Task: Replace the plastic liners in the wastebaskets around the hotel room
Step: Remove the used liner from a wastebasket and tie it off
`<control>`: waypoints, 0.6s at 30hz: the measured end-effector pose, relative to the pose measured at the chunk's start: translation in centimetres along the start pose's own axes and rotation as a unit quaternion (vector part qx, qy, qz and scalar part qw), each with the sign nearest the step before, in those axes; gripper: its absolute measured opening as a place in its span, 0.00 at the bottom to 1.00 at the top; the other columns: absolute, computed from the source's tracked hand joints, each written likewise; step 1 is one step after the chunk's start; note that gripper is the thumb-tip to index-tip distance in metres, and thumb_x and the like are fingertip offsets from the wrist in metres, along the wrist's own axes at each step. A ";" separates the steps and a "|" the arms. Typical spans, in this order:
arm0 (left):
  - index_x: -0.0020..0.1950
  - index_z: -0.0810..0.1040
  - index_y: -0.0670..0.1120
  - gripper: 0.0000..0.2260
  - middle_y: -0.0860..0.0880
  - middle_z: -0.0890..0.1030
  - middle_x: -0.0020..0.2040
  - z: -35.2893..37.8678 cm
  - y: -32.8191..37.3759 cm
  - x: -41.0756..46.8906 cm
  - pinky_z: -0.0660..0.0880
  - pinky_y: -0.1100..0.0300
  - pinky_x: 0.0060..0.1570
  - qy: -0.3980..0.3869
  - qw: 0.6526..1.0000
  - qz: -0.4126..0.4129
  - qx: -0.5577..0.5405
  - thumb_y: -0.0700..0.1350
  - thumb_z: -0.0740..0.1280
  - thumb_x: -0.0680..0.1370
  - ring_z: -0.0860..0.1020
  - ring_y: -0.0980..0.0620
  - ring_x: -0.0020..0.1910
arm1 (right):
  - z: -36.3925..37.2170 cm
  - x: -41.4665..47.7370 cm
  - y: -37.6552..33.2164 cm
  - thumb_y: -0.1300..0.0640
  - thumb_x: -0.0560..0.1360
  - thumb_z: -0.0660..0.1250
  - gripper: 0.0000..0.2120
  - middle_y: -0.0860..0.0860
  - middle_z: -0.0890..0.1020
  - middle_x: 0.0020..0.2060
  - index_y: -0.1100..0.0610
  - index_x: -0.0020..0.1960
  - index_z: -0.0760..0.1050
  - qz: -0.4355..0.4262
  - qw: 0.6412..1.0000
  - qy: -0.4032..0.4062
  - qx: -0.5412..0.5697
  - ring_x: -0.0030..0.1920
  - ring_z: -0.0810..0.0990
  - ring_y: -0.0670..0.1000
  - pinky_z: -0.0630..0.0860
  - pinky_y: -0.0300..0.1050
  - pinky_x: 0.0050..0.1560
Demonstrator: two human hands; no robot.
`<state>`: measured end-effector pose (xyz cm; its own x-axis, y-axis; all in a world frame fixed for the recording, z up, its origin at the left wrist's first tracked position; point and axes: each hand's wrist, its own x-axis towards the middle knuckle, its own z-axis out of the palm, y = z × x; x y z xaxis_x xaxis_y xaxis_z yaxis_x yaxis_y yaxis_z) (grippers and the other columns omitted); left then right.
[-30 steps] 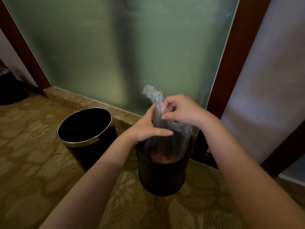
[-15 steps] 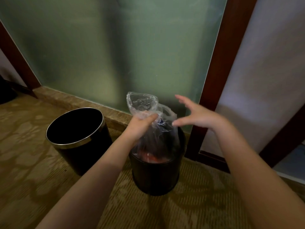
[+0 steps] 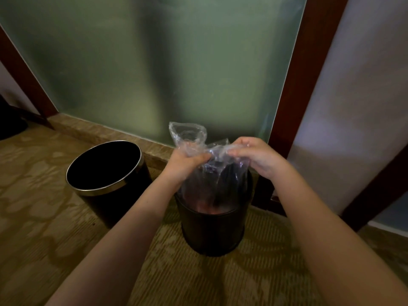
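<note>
Carpet [image 3: 44,228]: L hand [image 3: 185,161], R hand [image 3: 258,157] pinch liner [image 3: 212,180] w/ reddish trash [image 3: 209,208] in black bin [image 3: 212,233].

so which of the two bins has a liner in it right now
The right-hand bin: a clear liner rises from it, gripped by the left hand and right hand. The silver-rimmed bin beside it has a bare dark inside.

A hotel room: patterned carpet [image 3: 39,228], a frosted glass panel [image 3: 154,62] at twelve o'clock in a dark wood frame [image 3: 313,62], a steel-rimmed wastebasket [image 3: 114,206] at ten o'clock.
</note>
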<state>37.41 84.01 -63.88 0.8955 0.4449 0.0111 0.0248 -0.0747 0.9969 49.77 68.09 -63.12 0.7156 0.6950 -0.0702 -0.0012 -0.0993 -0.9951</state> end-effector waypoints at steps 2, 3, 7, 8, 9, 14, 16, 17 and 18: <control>0.58 0.76 0.40 0.19 0.41 0.80 0.57 0.0 0.1 0.0 0.76 0.55 0.56 -0.061 0.998 -0.008 -0.013 0.40 0.75 0.69 0.80 0.45 0.56 | 0.0 -0.1 -1.0 0.71 0.71 0.70 0.09 0.49 0.81 0.31 0.58 0.40 0.75 -0.005 0.997 0.034 0.062 0.31 0.77 0.45 0.74 0.35 0.31; 0.62 0.73 0.42 0.24 0.43 0.78 0.60 0.1 0.0 0.0 0.76 0.60 0.54 -0.087 0.996 -0.016 -0.006 0.40 0.76 0.68 0.79 0.49 0.56 | 0.1 -0.2 -1.5 0.70 0.70 0.71 0.10 0.49 0.80 0.31 0.57 0.40 0.76 -0.010 0.998 0.048 0.039 0.31 0.77 0.45 0.73 0.35 0.32; 0.64 0.69 0.48 0.29 0.60 0.78 0.52 2.4 -0.2 -0.5 0.76 0.68 0.50 -0.132 0.991 0.018 0.009 0.30 0.75 0.68 0.80 0.61 0.50 | 2.0 -1.0 -4.3 0.72 0.69 0.71 0.13 0.50 0.77 0.32 0.55 0.40 0.75 -0.072 0.988 0.001 -0.138 0.28 0.74 0.41 0.70 0.31 0.29; 0.63 0.71 0.47 0.28 0.60 0.79 0.52 3.0 -0.6 -0.4 0.75 0.67 0.51 -0.127 0.991 0.032 0.007 0.30 0.75 0.67 0.79 0.61 0.51 | 2.8 -1.4 -5.1 0.72 0.69 0.71 0.15 0.49 0.76 0.32 0.53 0.39 0.75 -0.097 0.980 -0.017 -0.175 0.28 0.73 0.42 0.70 0.33 0.30; 0.62 0.73 0.45 0.28 0.57 0.80 0.52 3.6 -0.9 -0.3 0.76 0.65 0.53 -0.120 0.992 0.045 0.000 0.30 0.76 0.66 0.79 0.59 0.52 | 3.6 -1.7 -5.8 0.72 0.68 0.71 0.16 0.49 0.76 0.33 0.52 0.39 0.75 -0.126 0.967 -0.030 -0.221 0.30 0.73 0.44 0.71 0.36 0.33; 0.52 0.76 0.43 0.13 0.49 0.82 0.46 5.7 -1.3 0.2 0.79 0.58 0.49 0.003 1.000 0.023 -0.016 0.30 0.71 0.72 0.81 0.53 0.47 | 6.0 -2.7 -7.1 0.72 0.68 0.69 0.17 0.49 0.79 0.35 0.49 0.40 0.76 -0.222 0.949 -0.045 -0.220 0.37 0.77 0.47 0.76 0.43 0.44; 0.49 0.77 0.39 0.09 0.47 0.83 0.42 5.9 -1.4 0.6 0.79 0.59 0.45 0.026 0.997 0.052 -0.042 0.29 0.69 0.72 0.81 0.54 0.42 | 5.3 -2.7 -7.3 0.73 0.71 0.67 0.16 0.49 0.79 0.34 0.52 0.42 0.76 -0.234 0.969 0.026 -0.078 0.38 0.77 0.47 0.75 0.39 0.45; 0.50 0.78 0.36 0.07 0.43 0.82 0.45 6.0 -1.3 0.6 0.78 0.59 0.46 0.032 0.997 0.061 -0.038 0.31 0.70 0.73 0.81 0.52 0.43 | 4.6 -2.5 -7.3 0.74 0.72 0.65 0.16 0.50 0.78 0.34 0.52 0.43 0.75 -0.231 0.969 0.080 -0.035 0.37 0.77 0.48 0.75 0.38 0.44; 0.52 0.78 0.36 0.08 0.41 0.82 0.47 5.9 -1.2 0.6 0.77 0.60 0.47 0.039 0.997 0.060 -0.039 0.33 0.70 0.73 0.80 0.52 0.45 | 3.6 -2.1 -6.7 0.74 0.72 0.63 0.16 0.50 0.78 0.34 0.52 0.43 0.75 -0.220 0.966 0.133 -0.015 0.37 0.78 0.47 0.75 0.37 0.44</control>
<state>40.55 79.06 -65.56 0.8524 0.5054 0.1338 -0.1183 -0.0629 0.9910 45.75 69.90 -56.54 0.7964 0.4671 0.3842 0.3617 0.1411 -0.9215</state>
